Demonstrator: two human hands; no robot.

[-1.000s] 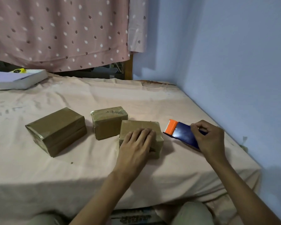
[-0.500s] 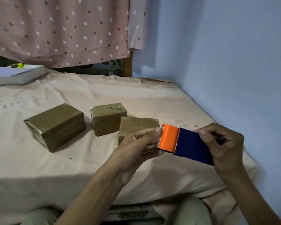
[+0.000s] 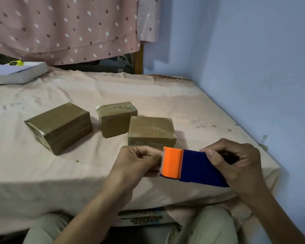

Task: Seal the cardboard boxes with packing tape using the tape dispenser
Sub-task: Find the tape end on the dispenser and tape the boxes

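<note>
Three brown cardboard boxes wrapped in tape lie on the pink sheet: a large one (image 3: 59,126) at the left, a smaller one (image 3: 116,118) behind the middle, and a third (image 3: 151,132) just beyond my hands. My right hand (image 3: 236,164) grips the blue body of the tape dispenser (image 3: 192,166), held in the air above the bed's front edge. Its orange cutter end points left. My left hand (image 3: 137,161) pinches at that toothed end, fingers closed on the tape's edge.
A white flat box (image 3: 18,73) with a yellow object on it lies at the far left. A spotted pink curtain (image 3: 65,27) hangs behind. The blue wall (image 3: 253,67) runs along the bed's right side. My knees show below the bed's edge.
My left hand left the near box and came to the dispenser's orange end. My right hand lifted the dispenser off the bed and brought it closer to me.
</note>
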